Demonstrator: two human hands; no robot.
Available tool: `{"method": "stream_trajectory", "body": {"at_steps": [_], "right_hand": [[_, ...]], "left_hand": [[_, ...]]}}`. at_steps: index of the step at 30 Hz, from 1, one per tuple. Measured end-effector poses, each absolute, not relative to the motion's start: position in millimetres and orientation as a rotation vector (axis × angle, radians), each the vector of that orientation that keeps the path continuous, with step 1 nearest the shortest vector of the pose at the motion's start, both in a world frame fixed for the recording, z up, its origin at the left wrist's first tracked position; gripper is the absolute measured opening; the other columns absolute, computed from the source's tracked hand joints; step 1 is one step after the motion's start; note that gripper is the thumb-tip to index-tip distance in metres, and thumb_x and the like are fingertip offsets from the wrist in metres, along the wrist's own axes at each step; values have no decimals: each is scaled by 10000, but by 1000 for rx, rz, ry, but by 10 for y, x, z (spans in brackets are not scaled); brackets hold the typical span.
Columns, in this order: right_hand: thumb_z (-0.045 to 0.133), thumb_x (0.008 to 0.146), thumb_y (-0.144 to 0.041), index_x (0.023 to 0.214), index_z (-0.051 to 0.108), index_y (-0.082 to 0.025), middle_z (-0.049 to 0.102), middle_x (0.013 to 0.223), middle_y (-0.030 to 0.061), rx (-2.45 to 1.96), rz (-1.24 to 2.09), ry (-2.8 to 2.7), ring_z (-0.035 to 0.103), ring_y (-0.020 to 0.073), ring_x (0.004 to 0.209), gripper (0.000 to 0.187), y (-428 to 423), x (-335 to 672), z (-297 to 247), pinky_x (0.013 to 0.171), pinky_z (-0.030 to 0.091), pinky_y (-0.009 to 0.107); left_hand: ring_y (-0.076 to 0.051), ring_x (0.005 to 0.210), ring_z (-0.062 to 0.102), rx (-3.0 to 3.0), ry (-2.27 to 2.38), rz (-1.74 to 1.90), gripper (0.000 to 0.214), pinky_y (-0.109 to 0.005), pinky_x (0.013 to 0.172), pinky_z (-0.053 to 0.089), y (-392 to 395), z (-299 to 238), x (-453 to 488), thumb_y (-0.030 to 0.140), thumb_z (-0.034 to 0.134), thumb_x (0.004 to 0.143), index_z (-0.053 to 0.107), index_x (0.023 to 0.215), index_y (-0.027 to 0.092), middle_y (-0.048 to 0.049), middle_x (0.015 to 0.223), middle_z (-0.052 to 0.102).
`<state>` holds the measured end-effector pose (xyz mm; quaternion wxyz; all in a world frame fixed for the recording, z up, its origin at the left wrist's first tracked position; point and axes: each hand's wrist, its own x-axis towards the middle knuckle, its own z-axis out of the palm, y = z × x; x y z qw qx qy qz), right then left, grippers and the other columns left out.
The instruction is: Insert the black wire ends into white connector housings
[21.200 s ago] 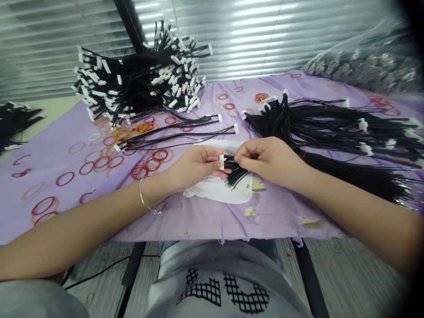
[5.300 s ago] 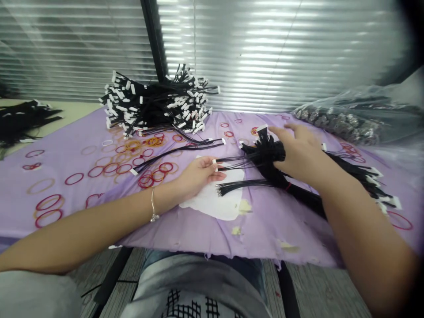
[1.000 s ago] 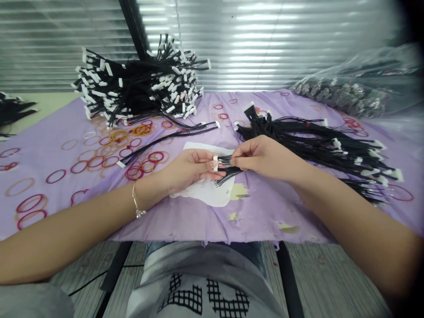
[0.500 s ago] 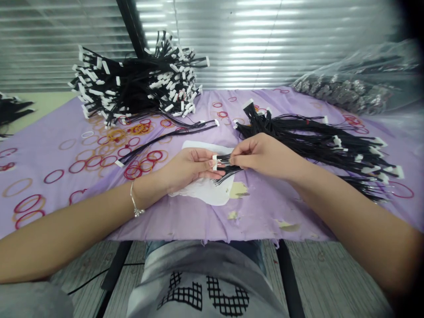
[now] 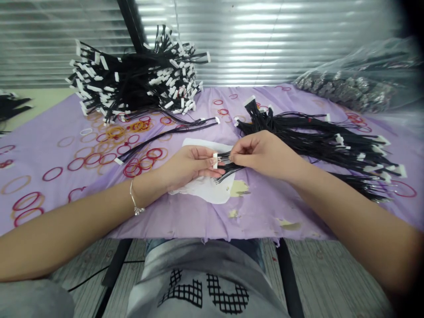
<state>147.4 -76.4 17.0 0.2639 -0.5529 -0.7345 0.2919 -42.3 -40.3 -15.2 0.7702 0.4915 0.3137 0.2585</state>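
A purple cloth (image 5: 258, 221), torn near its front edge, covers the table, and a big heap of black cables (image 5: 135, 75) with white ends stands at the back left. A long spread of cables (image 5: 318, 137) lies to the right, reaching behind the right hand (image 5: 265, 154). The left hand (image 5: 192, 163) is over a white sheet (image 5: 212, 194), its thumb and fingers gripping a small white plug (image 5: 215, 160). The plug is a narrow block, held upright just left of the right fingertips. Thin black wires (image 5: 225, 155) run from its right side to the right hand, whose thumb and forefinger pinch them. Below, a fan of loose wires (image 5: 223, 177) ends in pale, shiny tips.

The left thumb covers part of the plug, and the right hand hides where the wires go on. Whether each wire sits fully in the plug is too small to tell. The right forearm covers part of the cable spread.

About five seconds ago the right hand was up by the cable spread, fingers apart; now it is close beside the left.
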Motion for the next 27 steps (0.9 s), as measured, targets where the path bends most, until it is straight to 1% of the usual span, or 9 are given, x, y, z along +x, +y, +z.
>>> {"method": "stream_trajectory", "body": {"at_steps": [14, 20, 27], "right_hand": [[552, 708, -236, 660, 672, -134, 555, 572, -2, -1578, 782, -2017, 410, 66, 507, 164, -770, 1460, 198, 489, 310, 210], [555, 707, -197, 667, 652, -124, 565, 595, 1, -1470, 793, -1982, 437, 66, 527, 128, -759, 1468, 160, 504, 332, 200], [561, 708, -193, 681, 651, -130, 563, 601, 0, -1410, 842, -1953, 433, 66, 524, 113, -737, 1475, 109, 492, 326, 203]], "left_hand": [[-144, 719, 678, 1066, 674, 560, 62, -215, 670, 546, -416, -152, -436, 37, 550, 796, 604, 814, 62, -76, 820, 683], [-149, 714, 677, 1076, 684, 570, 47, -224, 665, 550, -410, -152, -440, 41, 556, 792, 597, 809, 57, -77, 811, 679], [-156, 700, 677, 1076, 685, 573, 43, -219, 638, 549, -410, -144, -433, 34, 557, 785, 595, 795, 50, -83, 804, 674]]}}
